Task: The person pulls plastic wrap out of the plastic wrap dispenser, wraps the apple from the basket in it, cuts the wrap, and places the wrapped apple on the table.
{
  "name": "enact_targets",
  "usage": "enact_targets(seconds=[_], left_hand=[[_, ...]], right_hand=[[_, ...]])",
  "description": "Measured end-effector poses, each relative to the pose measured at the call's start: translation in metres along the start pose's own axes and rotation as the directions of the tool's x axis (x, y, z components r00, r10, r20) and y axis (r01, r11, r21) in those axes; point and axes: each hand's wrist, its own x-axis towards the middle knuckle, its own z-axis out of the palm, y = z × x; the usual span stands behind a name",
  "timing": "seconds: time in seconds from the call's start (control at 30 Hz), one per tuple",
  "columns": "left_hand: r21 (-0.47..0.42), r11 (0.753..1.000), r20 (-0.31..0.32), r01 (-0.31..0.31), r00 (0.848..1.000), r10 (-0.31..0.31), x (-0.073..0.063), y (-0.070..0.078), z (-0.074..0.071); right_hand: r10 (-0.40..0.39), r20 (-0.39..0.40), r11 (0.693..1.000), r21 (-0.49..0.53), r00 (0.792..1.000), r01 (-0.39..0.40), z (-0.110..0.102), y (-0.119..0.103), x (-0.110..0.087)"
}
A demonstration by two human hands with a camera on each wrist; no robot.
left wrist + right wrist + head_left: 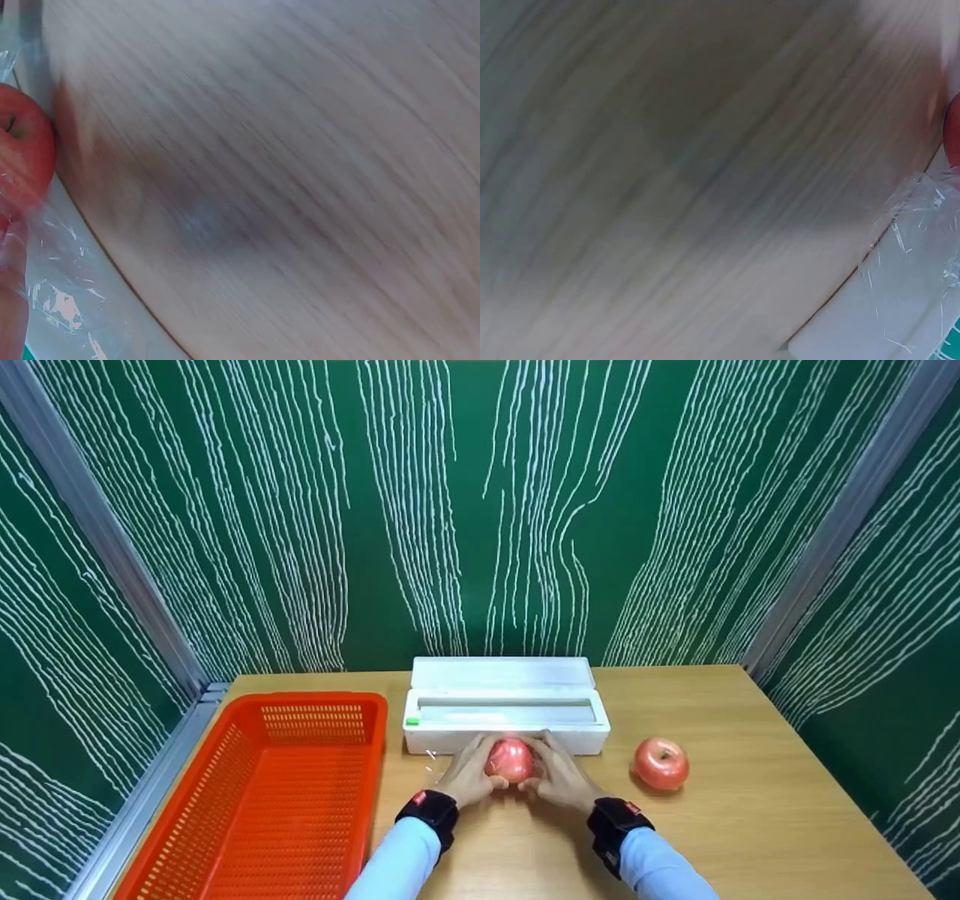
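A red apple (510,759) is held between both hands just in front of a white cling film dispenser (444,740). My left hand (468,775) curls round the apple's left side, and the right hand (562,778) grips it from the other side. Clear cling film (66,309) lies over part of the apple and hangs loose and wrinkled beside it in the left wrist view. More of that film shows against the dispenser in the right wrist view, where only an edge of the apple (953,135) appears. The fingertips behind the apple are partly hidden.
An orange-red plastic basket (292,817) stands on the left of the wooden table (757,810). To the right of the hands sits a second red apple (661,765). The dispenser's lid (502,673) is raised at the back. Green panels with white lines enclose the table.
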Motion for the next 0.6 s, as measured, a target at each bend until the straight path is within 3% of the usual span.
enact_targets(seconds=[0.23, 0.6], left_hand=[[0.053, 0.999, -0.031, 0.009, 0.999, -0.007, -0.0004, 0.0050, 0.0029], [-0.008, 0.999, -0.087, 0.035, 0.996, -0.036, -0.0014, 0.0045, 0.0089]], right_hand=[[0.051, -0.023, 0.999, -0.012, 0.998, -0.051, -0.0019, 0.0011, -0.0037], [0.084, 0.010, 0.994, 0.072, 0.996, -0.085, -0.0056, 0.0014, -0.0056]])
